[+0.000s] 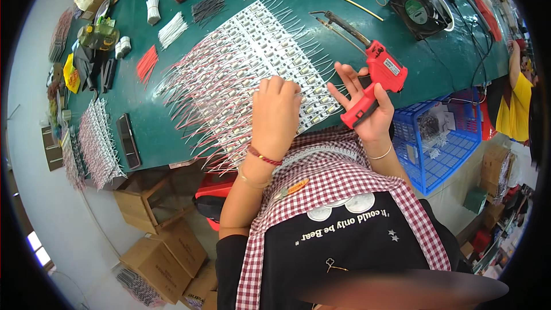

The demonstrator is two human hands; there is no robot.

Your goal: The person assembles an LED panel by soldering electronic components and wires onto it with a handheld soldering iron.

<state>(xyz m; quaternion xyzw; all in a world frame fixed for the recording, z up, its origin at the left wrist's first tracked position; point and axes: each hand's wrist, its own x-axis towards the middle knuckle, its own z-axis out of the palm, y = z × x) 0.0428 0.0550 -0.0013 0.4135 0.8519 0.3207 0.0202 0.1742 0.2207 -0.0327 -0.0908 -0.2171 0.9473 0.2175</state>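
Currently, the iron is being held in the right hand, some fingers spread; the boards are being partly covered by the left hand, whose grip cannot be told.

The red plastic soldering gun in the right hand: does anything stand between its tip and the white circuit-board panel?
Only thin white wires along the right edge of the panel; nothing else visible separates it from the tip of the gun.

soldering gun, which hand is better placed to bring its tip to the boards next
Most likely the right hand: it holds the red soldering gun beside the circuit boards. The left hand is over those boards, apart from the gun.
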